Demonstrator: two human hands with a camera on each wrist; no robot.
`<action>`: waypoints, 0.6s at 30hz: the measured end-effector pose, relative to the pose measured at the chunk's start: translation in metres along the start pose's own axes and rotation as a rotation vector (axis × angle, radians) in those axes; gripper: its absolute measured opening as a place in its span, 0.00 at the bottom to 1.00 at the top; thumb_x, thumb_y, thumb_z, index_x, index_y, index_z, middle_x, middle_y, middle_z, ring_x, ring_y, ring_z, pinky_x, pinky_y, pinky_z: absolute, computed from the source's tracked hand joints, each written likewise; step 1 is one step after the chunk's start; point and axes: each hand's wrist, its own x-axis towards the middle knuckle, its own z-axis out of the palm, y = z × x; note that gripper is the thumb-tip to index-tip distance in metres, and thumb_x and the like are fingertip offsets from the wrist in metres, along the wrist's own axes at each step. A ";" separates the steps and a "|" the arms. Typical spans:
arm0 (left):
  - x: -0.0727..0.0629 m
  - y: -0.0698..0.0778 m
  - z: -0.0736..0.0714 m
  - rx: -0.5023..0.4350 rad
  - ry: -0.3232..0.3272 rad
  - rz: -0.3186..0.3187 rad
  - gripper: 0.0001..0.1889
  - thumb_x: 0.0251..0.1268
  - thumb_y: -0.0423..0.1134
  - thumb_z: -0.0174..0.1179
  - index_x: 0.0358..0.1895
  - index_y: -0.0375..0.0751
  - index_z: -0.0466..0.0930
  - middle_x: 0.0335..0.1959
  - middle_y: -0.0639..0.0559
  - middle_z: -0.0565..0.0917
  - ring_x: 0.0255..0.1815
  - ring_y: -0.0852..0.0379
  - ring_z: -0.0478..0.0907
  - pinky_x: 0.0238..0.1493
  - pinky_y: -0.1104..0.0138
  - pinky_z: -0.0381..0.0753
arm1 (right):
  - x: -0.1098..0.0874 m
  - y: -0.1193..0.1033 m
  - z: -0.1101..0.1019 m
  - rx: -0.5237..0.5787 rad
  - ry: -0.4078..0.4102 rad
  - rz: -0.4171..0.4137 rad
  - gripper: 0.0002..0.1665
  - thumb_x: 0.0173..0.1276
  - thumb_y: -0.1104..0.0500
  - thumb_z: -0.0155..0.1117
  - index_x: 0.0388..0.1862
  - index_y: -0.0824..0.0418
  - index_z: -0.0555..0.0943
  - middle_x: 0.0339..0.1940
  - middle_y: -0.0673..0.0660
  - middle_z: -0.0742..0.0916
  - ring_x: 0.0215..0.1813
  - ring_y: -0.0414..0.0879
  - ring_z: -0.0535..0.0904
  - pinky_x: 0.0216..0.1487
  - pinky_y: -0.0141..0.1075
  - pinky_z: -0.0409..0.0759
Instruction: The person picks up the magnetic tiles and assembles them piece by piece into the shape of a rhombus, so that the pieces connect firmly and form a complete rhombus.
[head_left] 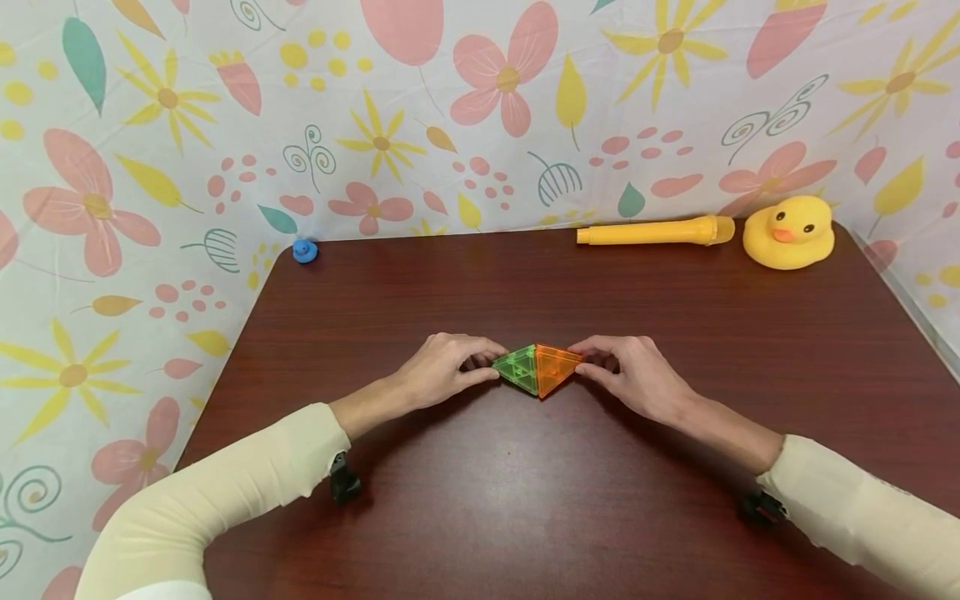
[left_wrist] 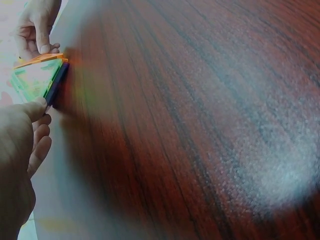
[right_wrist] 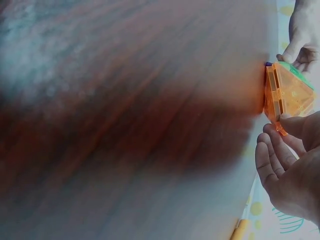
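Two translucent triangular magnetic tiles, one green (head_left: pixel 514 369) and one orange (head_left: pixel 557 367), meet along an edge in a diamond shape at mid-table. My left hand (head_left: pixel 448 367) pinches the outer corner of the green tile between thumb and fingers. At the opposite end, my right hand (head_left: pixel 641 377) pinches the orange tile's outer corner. A dark purple piece (left_wrist: pixel 58 84) shows under the green tile in the left wrist view. In the right wrist view, the orange side (right_wrist: pixel 295 95) looks several layers thick, with edges stacked close to the tabletop.
A brown wood-grain table (head_left: pixel 517 500) stands against a flower-printed cloth (head_left: pixel 420 125). Along its back edge are a small blue duck (head_left: pixel 304 251) at left, and a yellow toy microphone (head_left: pixel 652 232) and a large yellow duck (head_left: pixel 789 235) at right.
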 end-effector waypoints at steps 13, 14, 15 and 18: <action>0.000 0.001 0.000 0.008 0.011 0.005 0.15 0.71 0.39 0.73 0.58 0.45 0.89 0.45 0.56 0.91 0.41 0.66 0.87 0.42 0.73 0.84 | -0.001 -0.001 -0.001 0.001 0.002 -0.002 0.14 0.70 0.66 0.76 0.54 0.58 0.91 0.38 0.48 0.91 0.36 0.40 0.83 0.37 0.32 0.83; 0.000 0.001 0.000 0.009 0.009 0.003 0.15 0.71 0.39 0.73 0.58 0.45 0.89 0.45 0.56 0.91 0.41 0.66 0.86 0.42 0.73 0.84 | -0.001 -0.001 -0.001 0.000 0.001 -0.002 0.14 0.70 0.66 0.76 0.54 0.58 0.91 0.39 0.48 0.91 0.36 0.40 0.83 0.37 0.32 0.84; 0.000 0.001 0.000 0.009 0.006 0.003 0.15 0.71 0.39 0.73 0.58 0.45 0.89 0.45 0.56 0.91 0.41 0.66 0.86 0.42 0.73 0.84 | -0.001 -0.001 -0.002 0.000 0.000 -0.001 0.15 0.70 0.66 0.76 0.54 0.58 0.90 0.39 0.48 0.91 0.36 0.40 0.83 0.37 0.32 0.84; 0.000 0.001 0.001 0.022 0.002 0.004 0.15 0.71 0.39 0.73 0.58 0.46 0.89 0.44 0.56 0.91 0.41 0.66 0.86 0.40 0.73 0.84 | -0.001 -0.001 -0.002 -0.002 -0.004 0.003 0.15 0.70 0.66 0.76 0.54 0.57 0.90 0.39 0.48 0.91 0.36 0.40 0.83 0.37 0.32 0.83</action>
